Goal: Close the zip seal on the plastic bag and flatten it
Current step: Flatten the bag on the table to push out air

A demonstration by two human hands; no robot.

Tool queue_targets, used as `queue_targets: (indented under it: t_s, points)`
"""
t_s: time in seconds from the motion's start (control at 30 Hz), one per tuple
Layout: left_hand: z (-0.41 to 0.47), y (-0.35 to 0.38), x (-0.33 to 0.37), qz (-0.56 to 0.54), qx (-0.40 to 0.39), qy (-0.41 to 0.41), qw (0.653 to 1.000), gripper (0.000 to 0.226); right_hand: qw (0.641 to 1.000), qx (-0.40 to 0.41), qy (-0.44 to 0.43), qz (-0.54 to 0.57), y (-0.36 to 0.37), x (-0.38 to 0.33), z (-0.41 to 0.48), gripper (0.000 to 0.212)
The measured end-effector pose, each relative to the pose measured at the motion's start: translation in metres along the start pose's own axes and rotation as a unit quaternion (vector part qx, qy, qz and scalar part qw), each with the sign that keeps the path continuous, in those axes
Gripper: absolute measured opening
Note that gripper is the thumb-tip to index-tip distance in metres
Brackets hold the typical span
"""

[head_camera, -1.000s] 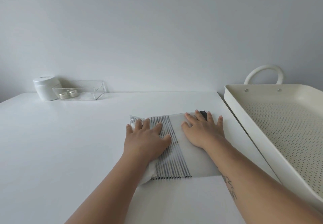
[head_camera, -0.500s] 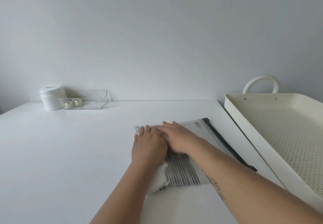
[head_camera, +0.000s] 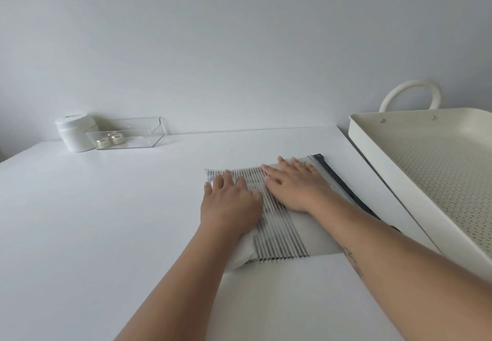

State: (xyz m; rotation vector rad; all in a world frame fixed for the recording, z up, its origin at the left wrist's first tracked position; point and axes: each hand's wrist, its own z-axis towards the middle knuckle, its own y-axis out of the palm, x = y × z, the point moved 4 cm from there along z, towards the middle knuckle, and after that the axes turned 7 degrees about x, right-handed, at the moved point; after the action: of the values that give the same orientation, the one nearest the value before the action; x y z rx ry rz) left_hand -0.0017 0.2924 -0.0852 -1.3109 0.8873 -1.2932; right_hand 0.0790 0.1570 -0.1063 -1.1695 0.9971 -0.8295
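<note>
The soft, see-through plastic bag (head_camera: 277, 223) lies flat on the smooth white table (head_camera: 106, 221), with striped cloth inside and a dark zip strip (head_camera: 338, 181) along its right edge. The left hand (head_camera: 229, 202) and right hand (head_camera: 294, 186) press down on it, palms flat, fingers spread. A cream tray (head_camera: 372, 154) with tiny holes sits to the right. The right hand has slid right since half a second ago.

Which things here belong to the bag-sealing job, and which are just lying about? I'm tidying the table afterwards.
In the job:
plastic bag with striped cloth inside
left hand, flat on the bag
right hand, flat on the bag

Lying about:
cream tray
clear box
white jar
</note>
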Motion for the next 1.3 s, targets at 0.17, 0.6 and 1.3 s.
queue_targets:
  t_s: [0.17, 0.6, 1.3]
  points:
    - [0.001, 0.001, 0.001, -0.001, 0.004, 0.007, 1.000, 0.059, 0.999, 0.009, 0.039, -0.031, -0.007, 0.024, -0.002, 0.062]
    - [0.008, -0.004, 0.014, -0.036, -0.011, 0.057, 0.998, 0.051, 0.994, 0.005, 0.089, -0.056, -0.045, 0.031, -0.039, 0.057]
    - [-0.028, 0.000, 0.012, 0.024, 0.014, 0.076, 0.997, 0.062, 0.999, 0.020, 0.043, -0.013, -0.007, 0.003, -0.081, 0.061]
